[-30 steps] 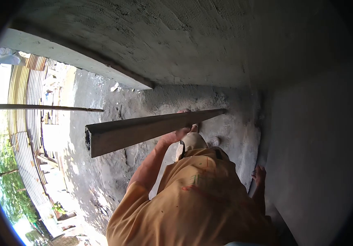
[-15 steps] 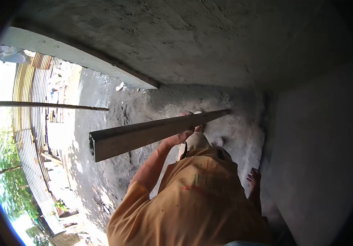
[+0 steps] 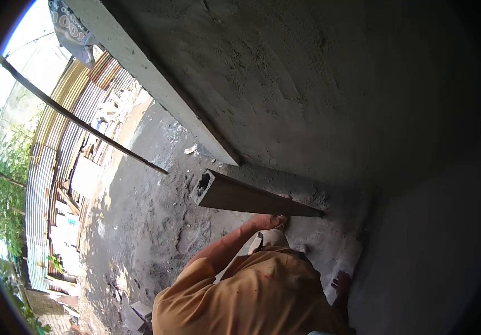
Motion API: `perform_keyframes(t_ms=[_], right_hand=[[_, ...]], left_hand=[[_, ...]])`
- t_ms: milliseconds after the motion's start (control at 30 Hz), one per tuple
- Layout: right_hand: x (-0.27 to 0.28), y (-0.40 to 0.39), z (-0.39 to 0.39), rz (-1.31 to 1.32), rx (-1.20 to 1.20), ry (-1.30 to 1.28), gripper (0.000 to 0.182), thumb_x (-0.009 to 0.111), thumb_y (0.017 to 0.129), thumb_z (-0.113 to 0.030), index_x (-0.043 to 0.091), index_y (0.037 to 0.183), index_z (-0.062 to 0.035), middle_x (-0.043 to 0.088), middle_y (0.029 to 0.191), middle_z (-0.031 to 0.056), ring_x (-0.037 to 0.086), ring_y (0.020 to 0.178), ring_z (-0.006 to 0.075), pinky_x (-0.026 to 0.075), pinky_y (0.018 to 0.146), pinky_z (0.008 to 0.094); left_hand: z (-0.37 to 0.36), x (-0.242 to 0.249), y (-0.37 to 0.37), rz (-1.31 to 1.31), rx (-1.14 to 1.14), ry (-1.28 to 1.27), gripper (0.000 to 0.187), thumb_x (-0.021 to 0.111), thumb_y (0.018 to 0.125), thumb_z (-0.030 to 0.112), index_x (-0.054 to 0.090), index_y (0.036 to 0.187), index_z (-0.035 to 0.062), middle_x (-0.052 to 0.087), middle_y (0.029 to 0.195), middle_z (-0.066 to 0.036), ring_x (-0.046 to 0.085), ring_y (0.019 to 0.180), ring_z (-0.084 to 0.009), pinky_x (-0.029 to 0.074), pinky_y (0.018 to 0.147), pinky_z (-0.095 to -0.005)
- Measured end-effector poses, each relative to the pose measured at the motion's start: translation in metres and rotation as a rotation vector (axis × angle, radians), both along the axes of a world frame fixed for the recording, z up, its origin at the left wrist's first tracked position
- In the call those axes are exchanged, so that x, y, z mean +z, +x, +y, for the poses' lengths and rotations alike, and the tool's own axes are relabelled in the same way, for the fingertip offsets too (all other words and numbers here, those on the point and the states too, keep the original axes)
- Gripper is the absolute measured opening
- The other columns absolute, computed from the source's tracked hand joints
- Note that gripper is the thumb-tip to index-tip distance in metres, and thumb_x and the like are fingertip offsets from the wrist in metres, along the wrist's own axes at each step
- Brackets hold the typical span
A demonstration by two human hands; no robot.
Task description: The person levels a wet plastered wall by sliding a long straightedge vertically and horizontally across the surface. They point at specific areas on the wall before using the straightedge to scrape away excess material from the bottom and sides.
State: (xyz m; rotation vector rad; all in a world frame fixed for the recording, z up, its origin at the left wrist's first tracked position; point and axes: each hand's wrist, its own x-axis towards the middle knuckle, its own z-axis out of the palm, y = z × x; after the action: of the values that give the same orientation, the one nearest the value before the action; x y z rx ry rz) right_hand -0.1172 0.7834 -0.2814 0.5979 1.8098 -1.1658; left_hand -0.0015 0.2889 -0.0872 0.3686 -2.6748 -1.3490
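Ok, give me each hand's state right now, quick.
Left hand: closed on the hollow rectangular straightedge, gripping its underside.
Right hand: low beside the plastered wall, holding nothing visible; fingers too dark to tell.

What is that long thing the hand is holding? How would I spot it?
Find the big grey plastered wall. Below it, the left hand grips a long straight bar slanting down to the wall's foot. Unlike the thin dark pole nearby, it is thick, boxy and hollow at its open end.
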Motion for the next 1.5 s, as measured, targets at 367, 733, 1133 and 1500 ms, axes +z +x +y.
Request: perform_keyframes(t_ms=[367, 733, 1133, 1500], right_hand=[[0.105, -0.056, -0.135, 0.441, 0.305, -0.224, 0.074, 0.072, 0.084, -0.028, 0.031, 0.143, -0.0089, 0.051, 0.124, 0.0170, 0.059, 0.086, 0.0252, 0.053, 0.063, 0.0363], [0.283, -0.119, -0.335, 1.089, 0.214, -0.513, 0.053, 0.068, 0.089, -0.020, 0.044, 0.129, 0.0047, 0.058, 0.122, 0.0135, 0.053, 0.116, 0.0237, 0.038, 0.103, 0.0359], [0.476, -0.155, -0.404, 0.921, 0.013, -0.980, 0.026, 0.049, 0.092, -0.024, 0.048, 0.112, -0.0080, 0.050, 0.103, 0.0072, 0.050, 0.107, 0.0262, 0.031, 0.108, 0.0543], [0.427, -0.224, -0.394, 0.635, 0.016, -0.741, 0.053, 0.050, 0.096, -0.033, 0.039, 0.142, -0.0092, 0.048, 0.135, 0.0147, 0.048, 0.124, 0.0323, 0.046, 0.098, 0.0490]], left_hand=[[0.044, 0.042, -0.126, 0.031, 0.019, 0.076, 0.061, 0.072, 0.077, 0.023, 0.034, 0.121, 0.0045, 0.056, 0.113, -0.025, 0.055, 0.109, -0.0436, 0.045, 0.090, -0.0491], [0.036, 0.013, -0.155, 0.101, -0.151, 0.112, 0.074, 0.071, 0.079, 0.033, 0.033, 0.134, 0.0007, 0.050, 0.125, -0.027, 0.053, 0.114, -0.0427, 0.044, 0.098, -0.0473], [-0.160, -0.167, -0.031, -0.567, 0.585, 1.198, 0.098, 0.047, 0.082, 0.075, 0.039, 0.137, -0.0058, 0.057, 0.122, -0.028, 0.063, 0.103, -0.0374, 0.052, 0.082, -0.0481], [-0.217, -0.179, -0.124, 0.241, 0.985, 1.902, 0.082, 0.048, 0.094, 0.056, 0.024, 0.145, -0.0023, 0.053, 0.128, -0.022, 0.061, 0.100, -0.0309, 0.052, 0.081, -0.0414]])
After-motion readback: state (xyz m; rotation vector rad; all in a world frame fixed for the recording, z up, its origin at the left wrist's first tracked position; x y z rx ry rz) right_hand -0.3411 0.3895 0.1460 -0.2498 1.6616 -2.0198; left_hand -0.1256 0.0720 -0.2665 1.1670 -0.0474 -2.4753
